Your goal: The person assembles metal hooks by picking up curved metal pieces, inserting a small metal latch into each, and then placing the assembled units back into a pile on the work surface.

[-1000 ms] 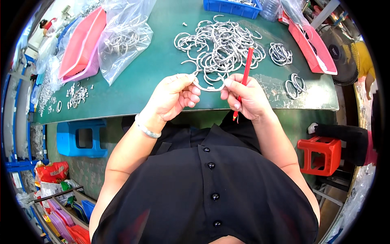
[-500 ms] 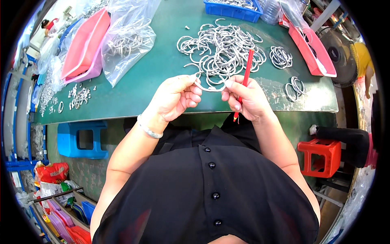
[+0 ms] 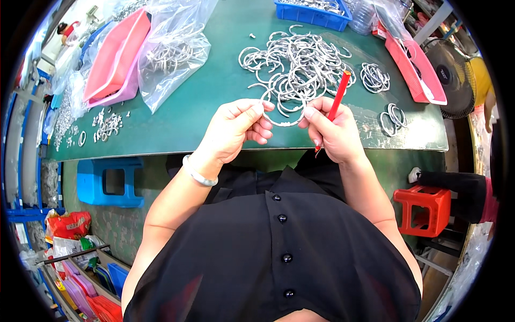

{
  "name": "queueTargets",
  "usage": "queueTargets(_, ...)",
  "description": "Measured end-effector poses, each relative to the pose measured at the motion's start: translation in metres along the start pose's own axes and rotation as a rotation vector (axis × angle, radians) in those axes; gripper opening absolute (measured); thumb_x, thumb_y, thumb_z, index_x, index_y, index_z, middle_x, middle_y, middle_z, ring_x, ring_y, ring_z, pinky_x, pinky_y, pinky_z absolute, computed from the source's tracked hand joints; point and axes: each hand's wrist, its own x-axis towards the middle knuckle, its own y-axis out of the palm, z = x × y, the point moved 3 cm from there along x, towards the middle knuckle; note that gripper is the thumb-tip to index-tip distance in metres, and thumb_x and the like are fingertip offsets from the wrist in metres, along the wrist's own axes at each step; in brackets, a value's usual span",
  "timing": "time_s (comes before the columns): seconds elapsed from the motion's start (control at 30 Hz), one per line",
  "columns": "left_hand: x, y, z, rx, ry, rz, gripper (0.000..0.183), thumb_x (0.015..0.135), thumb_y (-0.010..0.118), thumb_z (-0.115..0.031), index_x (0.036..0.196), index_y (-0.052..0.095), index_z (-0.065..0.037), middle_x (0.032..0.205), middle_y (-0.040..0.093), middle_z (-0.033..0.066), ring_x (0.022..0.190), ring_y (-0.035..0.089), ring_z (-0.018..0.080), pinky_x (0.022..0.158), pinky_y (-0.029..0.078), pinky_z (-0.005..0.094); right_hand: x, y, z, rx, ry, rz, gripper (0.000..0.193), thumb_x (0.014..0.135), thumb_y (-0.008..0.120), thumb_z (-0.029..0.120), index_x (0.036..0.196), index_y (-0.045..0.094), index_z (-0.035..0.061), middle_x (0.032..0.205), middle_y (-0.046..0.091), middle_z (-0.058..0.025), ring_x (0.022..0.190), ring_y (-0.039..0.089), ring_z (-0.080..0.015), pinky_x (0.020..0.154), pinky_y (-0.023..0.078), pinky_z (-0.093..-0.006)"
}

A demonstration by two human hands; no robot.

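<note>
A silver metal ring is held between both hands just above the near edge of the green table. My left hand pinches its left end with thumb and fingers. My right hand pinches its right end and also grips a red pen that sticks up past the fingers. A tangled pile of silver rings lies on the table right behind the hands. A silver bracelet sits on my left wrist.
Clear plastic bags of rings and a pink tray lie at the left. Small ring bundles and another pink tray are at the right, a blue bin at the back. A blue stool and a red stool stand below.
Both hands stay at the table edge with the ring between them; the view has shifted slightly. Nothing was picked up or let go.
</note>
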Motion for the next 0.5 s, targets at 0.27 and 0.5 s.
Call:
queueTargets(0.27,-0.0011,-0.0007,0.002,0.022,0.025,0.01,0.023,0.088,0.048,-0.018,0.1,0.057,0.0,0.073,0.06,0.0048,0.063,0.059,0.0122,0.057,0.049,0.0221,-0.0024,0.0017,0.0025,-0.067,-0.055,-0.014,0.009,0.083,0.054,0.009,0.079,0.055,0.0004,0.067,0.056,-0.0042,0.044,0.041,-0.0028,0.04,0.033,-0.0171)
queueTargets(0.5,0.0004,-0.0022,0.0055,-0.018,0.042,0.037,0.025,0.089,0.045,-0.016,0.104,0.054,0.002,0.078,0.06,0.0065,0.066,0.059,0.0129,0.06,0.05,0.0238,-0.0048,0.0034,0.0039,-0.16,-0.12,-0.025,0.008,0.082,0.056,0.009,0.081,0.056,0.0008,0.067,0.056,-0.0013,0.047,0.042,-0.0024,0.042,0.033,-0.0174)
